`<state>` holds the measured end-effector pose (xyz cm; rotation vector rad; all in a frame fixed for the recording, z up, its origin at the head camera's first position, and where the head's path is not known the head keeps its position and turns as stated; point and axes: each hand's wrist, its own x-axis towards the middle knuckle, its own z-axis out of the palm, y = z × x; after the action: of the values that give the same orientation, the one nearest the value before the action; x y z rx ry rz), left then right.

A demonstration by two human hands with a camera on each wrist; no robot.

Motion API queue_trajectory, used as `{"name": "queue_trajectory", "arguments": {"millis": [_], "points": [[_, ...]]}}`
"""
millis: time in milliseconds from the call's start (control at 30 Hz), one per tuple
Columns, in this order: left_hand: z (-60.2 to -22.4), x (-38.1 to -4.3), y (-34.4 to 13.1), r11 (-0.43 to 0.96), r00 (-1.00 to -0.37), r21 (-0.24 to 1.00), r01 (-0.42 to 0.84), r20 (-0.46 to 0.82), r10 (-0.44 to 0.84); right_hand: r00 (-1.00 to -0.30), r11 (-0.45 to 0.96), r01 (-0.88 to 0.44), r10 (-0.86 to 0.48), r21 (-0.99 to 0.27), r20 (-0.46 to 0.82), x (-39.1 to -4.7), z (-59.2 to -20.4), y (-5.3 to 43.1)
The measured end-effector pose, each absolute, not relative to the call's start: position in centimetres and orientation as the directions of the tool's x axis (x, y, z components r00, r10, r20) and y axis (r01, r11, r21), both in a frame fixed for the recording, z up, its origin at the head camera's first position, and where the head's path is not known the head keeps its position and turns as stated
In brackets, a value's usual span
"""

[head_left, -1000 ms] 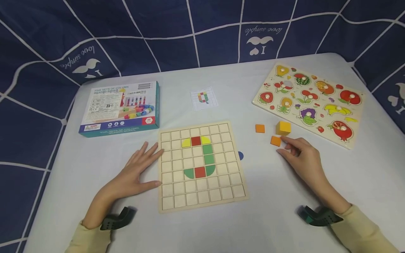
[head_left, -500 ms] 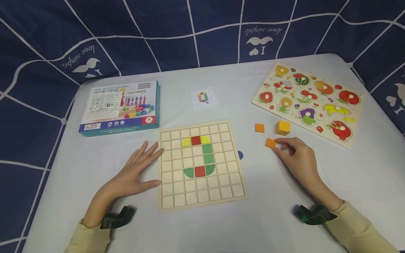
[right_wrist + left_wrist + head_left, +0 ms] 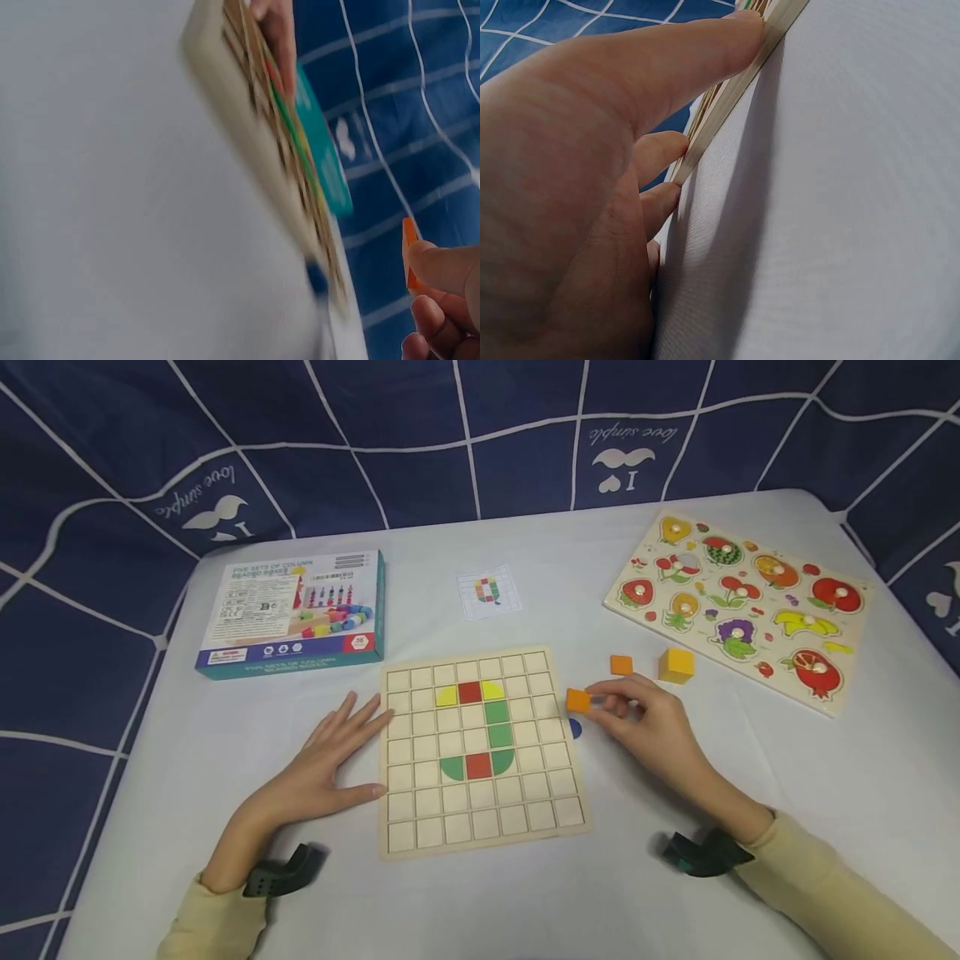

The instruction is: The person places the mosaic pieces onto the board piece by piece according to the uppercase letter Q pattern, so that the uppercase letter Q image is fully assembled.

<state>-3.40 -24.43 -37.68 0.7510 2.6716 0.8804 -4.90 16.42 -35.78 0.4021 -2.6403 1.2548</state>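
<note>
Between thumb and fingertips my right hand pinches an orange square tile, held by the right edge of the wooden grid board. The right wrist view shows that orange tile edge-on at the fingertips. My left hand lies with spread, straight fingers, its thumb and fingertips touching the board's left edge. In the board's cells sit red, yellow and green pieces, including a red square and a green square. A blue piece lies partly hidden against the board's right edge.
Another orange tile and a yellow cube lie right of the board. Behind them is a fruit puzzle board. A printed pattern card lies at the back, and a boxed toy at the back left.
My right hand has taken hold of the orange tile beside the yellow cube and carried it left to the board's edge. The left hand stays in place.
</note>
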Motion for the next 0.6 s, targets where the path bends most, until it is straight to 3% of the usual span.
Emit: {"name": "queue_trajectory", "arguments": {"millis": [267, 600], "points": [[-37.9, -3.4, -24.2, 0.685, -0.841, 0.614, 0.392, -0.062, 0.537, -0.925, 0.412, -0.316, -0.333, -0.855, 0.182, -6.7, -36.1, 9.0], [-37.8, -3.5, -24.0, 0.696, -0.839, 0.604, 0.387, -0.082, 0.538, -0.886, 0.396, -0.352, -0.433, -0.848, 0.165, -7.9, -37.0, 4.9]]}}
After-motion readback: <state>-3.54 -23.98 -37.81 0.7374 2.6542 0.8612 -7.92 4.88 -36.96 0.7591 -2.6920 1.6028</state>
